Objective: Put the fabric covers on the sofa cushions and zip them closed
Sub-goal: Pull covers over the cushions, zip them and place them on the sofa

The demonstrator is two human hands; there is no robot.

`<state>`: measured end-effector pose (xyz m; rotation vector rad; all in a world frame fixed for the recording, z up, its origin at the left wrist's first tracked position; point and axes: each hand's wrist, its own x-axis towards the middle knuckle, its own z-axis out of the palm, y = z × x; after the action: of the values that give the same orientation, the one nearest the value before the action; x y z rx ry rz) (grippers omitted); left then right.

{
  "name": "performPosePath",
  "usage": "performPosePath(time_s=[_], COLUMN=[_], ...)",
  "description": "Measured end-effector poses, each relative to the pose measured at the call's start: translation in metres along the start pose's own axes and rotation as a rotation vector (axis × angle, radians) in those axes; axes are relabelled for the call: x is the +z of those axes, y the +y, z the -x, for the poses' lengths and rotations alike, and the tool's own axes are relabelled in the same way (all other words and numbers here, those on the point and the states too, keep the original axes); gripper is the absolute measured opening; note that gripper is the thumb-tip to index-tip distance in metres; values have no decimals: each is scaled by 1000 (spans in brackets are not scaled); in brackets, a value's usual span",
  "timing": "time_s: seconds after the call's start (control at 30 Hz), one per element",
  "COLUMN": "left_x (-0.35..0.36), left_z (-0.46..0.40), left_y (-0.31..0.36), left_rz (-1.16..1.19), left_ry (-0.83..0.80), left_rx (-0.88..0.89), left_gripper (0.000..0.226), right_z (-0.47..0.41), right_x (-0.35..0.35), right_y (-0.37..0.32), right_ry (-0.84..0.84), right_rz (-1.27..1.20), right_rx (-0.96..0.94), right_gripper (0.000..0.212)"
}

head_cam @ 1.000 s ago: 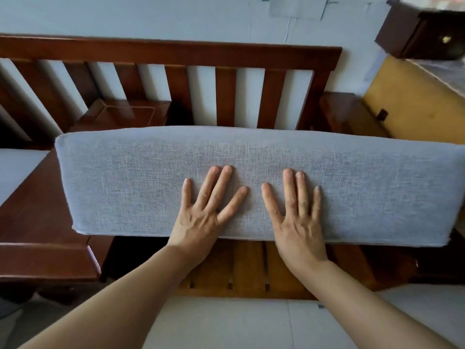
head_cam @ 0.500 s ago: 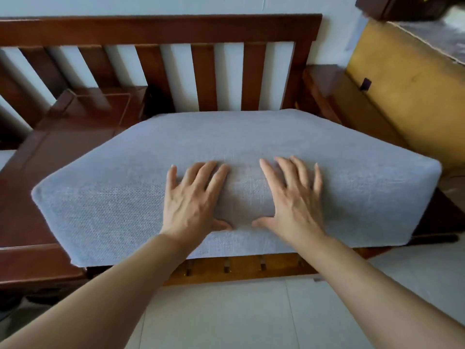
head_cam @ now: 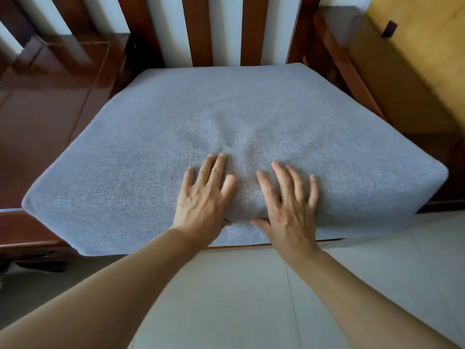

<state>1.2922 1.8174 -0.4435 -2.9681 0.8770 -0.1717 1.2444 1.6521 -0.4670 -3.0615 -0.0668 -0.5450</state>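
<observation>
Cushion [head_cam: 176, 117]: one square, thick slab in a pale grey, coarse-woven fabric cover with rounded corners, lying flat on the seat of a sofa frame [head_cam: 198, 28] of glossy dark red-brown wood, its back edge against the upright slats. Left hand [head_cam: 203, 197] and right hand [head_cam: 289, 205]: both flat on the cushion's top near its front edge, side by side but not touching, fingers straight and spread, thumbs over the front edge, the cloth creased faintly just beyond the fingertips. Floor [head_cam: 251, 298]: smooth pale tiles below the front edge.

You faced a dark wooden sofa frame [head_cam: 198, 28] against a white wall [head_cam: 279, 26], pale tiled floor [head_cam: 251, 298] below you.
</observation>
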Motion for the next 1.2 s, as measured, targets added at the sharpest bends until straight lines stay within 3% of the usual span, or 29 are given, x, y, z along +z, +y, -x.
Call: performPosePath(time_s=[0.47, 0.53, 0.7, 0.77, 0.87, 0.93, 1.03, 1.2], left_x=[66, 83, 140, 144, 140, 140, 149, 155], left_z=[19, 24, 42, 45, 38, 35, 38, 19], left_y=[14, 18, 43, 44, 19, -1, -14, -6], left_rz=[24, 49, 90, 151, 76, 66, 99, 39], left_ry=[-43, -99, -232, -215, -276, -381, -491, -580], left_rx=[62, 50, -21, -33, -97, -243, -327, -302], left_gripper=[84, 77, 61, 74, 121, 144, 153, 150], right_z=[46, 49, 59, 63, 57, 48, 41, 33], right_x=[59, 74, 109, 110, 105, 105, 115, 130], right_y=[2, 6, 23, 25, 26, 33, 44, 48], right_ry=[-30, -143, -667, -699, -631, -644, -681, -733], right_rz=[25, 44, 12, -11, -19, 11, 73, 75], right_rx=[-21, -12, -19, -21, 15, 50, -13, 6], right_gripper=[69, 74, 85, 89, 108, 127, 138, 135])
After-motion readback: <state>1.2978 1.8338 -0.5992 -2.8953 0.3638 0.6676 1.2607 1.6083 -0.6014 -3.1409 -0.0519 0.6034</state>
